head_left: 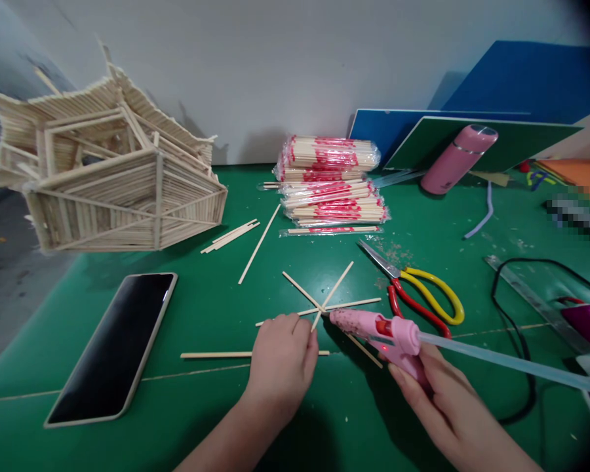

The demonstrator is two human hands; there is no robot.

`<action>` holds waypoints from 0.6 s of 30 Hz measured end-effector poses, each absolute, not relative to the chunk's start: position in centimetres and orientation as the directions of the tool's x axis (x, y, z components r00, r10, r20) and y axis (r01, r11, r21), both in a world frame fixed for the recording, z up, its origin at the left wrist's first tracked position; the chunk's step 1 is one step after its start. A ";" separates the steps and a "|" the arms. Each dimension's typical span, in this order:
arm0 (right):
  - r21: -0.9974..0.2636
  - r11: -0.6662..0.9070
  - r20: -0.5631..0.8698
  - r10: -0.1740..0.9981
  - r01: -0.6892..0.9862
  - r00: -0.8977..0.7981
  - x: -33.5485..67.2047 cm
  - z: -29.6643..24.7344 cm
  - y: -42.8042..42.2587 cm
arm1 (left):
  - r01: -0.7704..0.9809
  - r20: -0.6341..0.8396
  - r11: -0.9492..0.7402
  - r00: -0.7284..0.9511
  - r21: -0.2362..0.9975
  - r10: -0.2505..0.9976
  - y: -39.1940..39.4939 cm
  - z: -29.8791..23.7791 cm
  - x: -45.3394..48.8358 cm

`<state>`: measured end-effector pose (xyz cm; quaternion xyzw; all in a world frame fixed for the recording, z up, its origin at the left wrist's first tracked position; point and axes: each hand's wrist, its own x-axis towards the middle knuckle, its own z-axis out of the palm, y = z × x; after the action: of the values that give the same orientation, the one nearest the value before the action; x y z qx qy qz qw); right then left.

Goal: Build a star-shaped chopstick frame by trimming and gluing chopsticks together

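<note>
My right hand (437, 390) grips a pink hot glue gun (378, 329) with a clear glue stick trailing back to the right. Its nozzle touches the centre of several thin wooden sticks crossed in a star (324, 303) on the green table. My left hand (281, 357) is closed, pinching the lower end of one of these sticks beside the crossing. Another stick (216, 354) lies flat under the left hand.
A stick-built model house (103, 177) stands at the back left, a dark phone (115, 344) in front of it. Packs of chopsticks (329, 180), red-and-yellow scissors (417, 292), a pink bottle (457, 159), a ruler (535, 301), a black cable (514, 328) and loose sticks (231, 235) lie around.
</note>
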<state>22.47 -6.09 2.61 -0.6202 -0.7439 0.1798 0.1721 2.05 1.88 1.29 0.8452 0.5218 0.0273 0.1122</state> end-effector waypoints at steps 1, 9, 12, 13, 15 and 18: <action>-0.475 0.169 0.038 0.984 0.864 -0.172 22.5 2.5 -6.1 | 0.876 -0.073 -0.429 0.454 0.221 0.888 1.9 1.3 2.0; -0.433 0.198 0.092 0.980 0.879 -0.175 22.6 2.5 -6.4 | 0.876 -0.080 -0.423 0.451 0.232 0.889 1.9 1.4 2.0; -0.413 0.203 0.097 0.979 0.888 -0.179 22.4 2.9 -6.3 | 0.878 -0.075 -0.418 0.445 0.232 0.892 1.9 1.3 2.1; -0.408 0.211 0.111 0.977 0.888 -0.182 22.3 3.0 -6.2 | 0.878 -0.076 -0.419 0.446 0.233 0.892 1.9 1.3 2.1; -0.407 0.219 0.135 0.975 0.887 -0.178 22.2 3.4 -6.1 | 0.877 -0.073 -0.421 0.447 0.234 0.891 1.9 1.3 2.1; -0.414 0.196 0.144 0.978 0.889 -0.148 22.0 3.7 -6.2 | 0.875 -0.060 -0.427 0.451 0.230 0.891 1.9 1.4 2.1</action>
<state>22.04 -6.22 3.68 -0.6235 -0.7488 0.1161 0.1928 2.07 1.87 1.38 0.8440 0.5229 0.0352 0.1142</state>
